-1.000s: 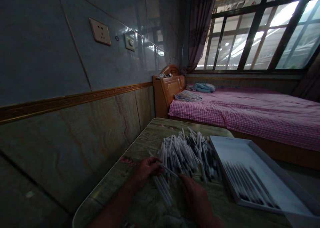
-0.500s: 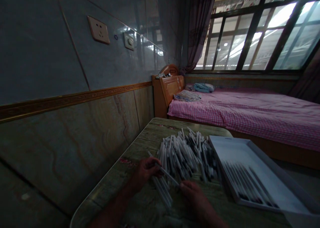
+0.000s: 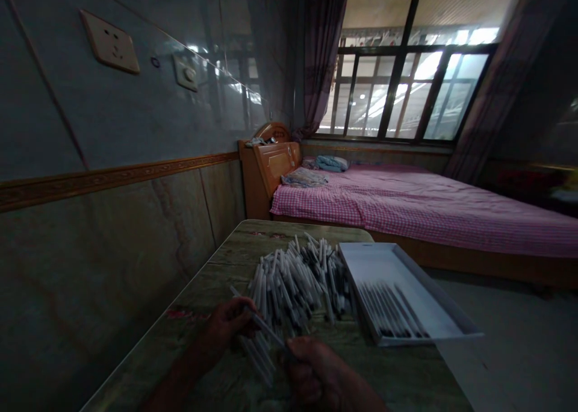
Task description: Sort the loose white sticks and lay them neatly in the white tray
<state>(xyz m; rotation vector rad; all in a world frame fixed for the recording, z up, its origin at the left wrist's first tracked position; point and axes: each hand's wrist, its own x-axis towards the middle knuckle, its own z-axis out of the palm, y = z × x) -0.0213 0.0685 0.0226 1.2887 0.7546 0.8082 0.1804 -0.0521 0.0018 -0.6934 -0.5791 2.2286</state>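
Between my two hands, over the front of the table, is a slim pen [image 3: 267, 327]. My left hand [image 3: 229, 321] pinches its upper left end. At the lower right end, my right hand [image 3: 313, 364] has its fingers closed on the pen. Under and beside my left hand lie several clear tubes [image 3: 258, 359], perhaps pen barrels or caps; blur hides their detail. Just beyond my hands is a big heap of white and dark-ended pens [image 3: 289, 282]. To the right, a white shallow box [image 3: 433, 288] holds a row of pens [image 3: 391, 309] laid side by side.
The wood-patterned table [image 3: 217, 267] stands along a tiled wall [image 3: 112, 237]. Behind it is a bed with a pink checked sheet [image 3: 361, 207] and a wooden headboard [image 3: 275, 165]. The box juts out past the table's right edge, above the grey floor [image 3: 497, 346].
My view has turned to the right, so everything sits further left. Both hands still hold the pen; the right hand's fingers now appear more curled round its end.
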